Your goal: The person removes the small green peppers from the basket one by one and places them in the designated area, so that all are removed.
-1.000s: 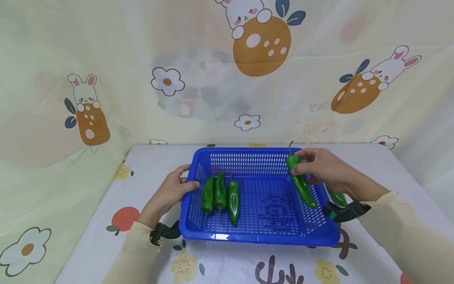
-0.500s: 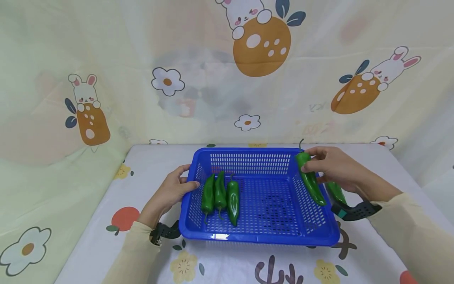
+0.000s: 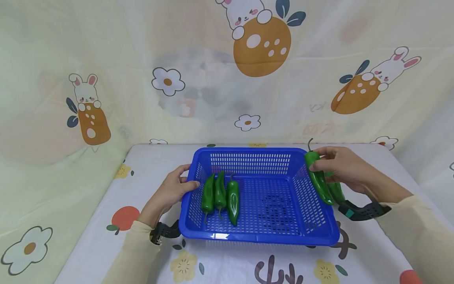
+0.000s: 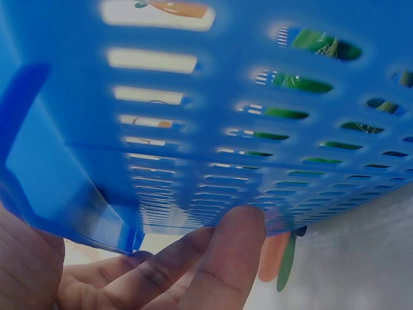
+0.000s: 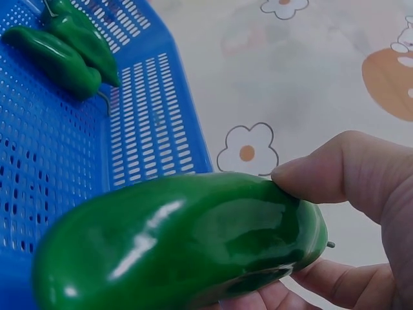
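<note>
A blue plastic basket [image 3: 259, 239] with slotted walls stands on the table. My left hand [image 3: 172, 190] grips its left side, thumb over the rim and fingers [image 4: 164, 268] against the outside. At the right rim, my right hand [image 3: 343, 167] pinches a glossy green chili pepper [image 3: 318, 179] near its stem end; the stem points up and the tip slants down over the basket's right wall. Another green pepper [image 3: 336, 192] lies outside the basket on the right, partly hidden behind the held one and the hand. Three green peppers [image 3: 233, 201] lie side by side inside at the left.
A white tablecloth [image 3: 227, 264] printed with flowers and fruit covers the table. Behind it hangs a pale curtain [image 3: 205, 106] with rabbit prints. A dark strap [image 3: 365, 211] sits on my right wrist, close to the basket's right edge.
My right hand has moved the held pepper rightward, from over the basket's inside to its right rim. The left hand, basket and three peppers inside stay put.
</note>
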A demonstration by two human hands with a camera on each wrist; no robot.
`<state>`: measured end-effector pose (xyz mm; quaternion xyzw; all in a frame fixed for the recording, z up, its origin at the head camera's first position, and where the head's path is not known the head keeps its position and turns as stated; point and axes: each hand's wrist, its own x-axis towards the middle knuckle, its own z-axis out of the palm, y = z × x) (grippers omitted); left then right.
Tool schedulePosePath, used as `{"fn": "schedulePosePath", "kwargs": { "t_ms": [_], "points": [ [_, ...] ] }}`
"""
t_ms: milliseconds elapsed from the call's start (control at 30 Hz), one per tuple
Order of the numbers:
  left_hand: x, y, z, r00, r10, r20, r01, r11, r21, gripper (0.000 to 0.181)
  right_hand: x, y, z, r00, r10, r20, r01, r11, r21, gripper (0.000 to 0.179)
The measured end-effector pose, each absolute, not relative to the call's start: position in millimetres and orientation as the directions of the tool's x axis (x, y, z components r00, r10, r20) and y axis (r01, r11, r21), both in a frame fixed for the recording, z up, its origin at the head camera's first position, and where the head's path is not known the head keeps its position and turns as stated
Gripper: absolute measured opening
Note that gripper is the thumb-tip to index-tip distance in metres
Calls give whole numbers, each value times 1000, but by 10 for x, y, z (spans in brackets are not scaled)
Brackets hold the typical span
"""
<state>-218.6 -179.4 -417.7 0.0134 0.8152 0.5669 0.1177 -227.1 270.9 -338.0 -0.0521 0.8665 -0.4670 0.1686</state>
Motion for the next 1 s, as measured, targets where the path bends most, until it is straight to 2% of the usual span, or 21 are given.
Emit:
{"fn": "schedulePosePath", "kwargs": {
  "t_ms": [1000],
  "points": [
    [-2181,-1785,-4190,-975,140,-171,-109,365,925,72,-2334,3176,-3521,-961,-120,-249,133,588,-798,68]
  ]
}}
